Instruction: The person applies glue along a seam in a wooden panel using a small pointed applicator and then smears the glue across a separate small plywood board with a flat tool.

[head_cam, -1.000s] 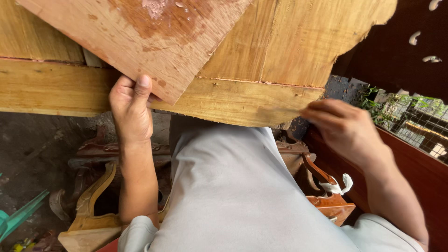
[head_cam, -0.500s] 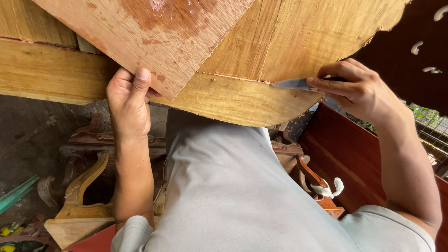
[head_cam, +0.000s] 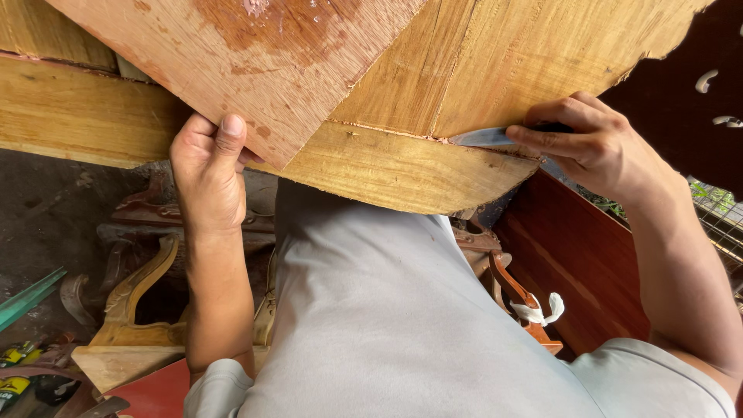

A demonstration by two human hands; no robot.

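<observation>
My left hand [head_cam: 207, 174] grips the near edge of a thin reddish wooden board [head_cam: 240, 62] that lies slanted on top of a large yellow wooden panel [head_cam: 402, 166]; the thumb presses on the board's top face. My right hand [head_cam: 592, 143] holds a flat metal blade [head_cam: 484, 138], its tip laid along the reddish glue seam between two joined pieces of the yellow panel. The blade's handle is hidden inside my fingers.
Carved wooden furniture parts [head_cam: 139, 298] lie on the dirt floor below at the left. A dark red-brown wooden panel [head_cam: 576, 263] stands at the right, with a white rag [head_cam: 542, 310] tied on a carved piece. My grey shirt fills the lower middle.
My right hand rose from the panel's lower edge to the glue seam and now shows the blade laid on it. My left hand kept its grip on the reddish board.
</observation>
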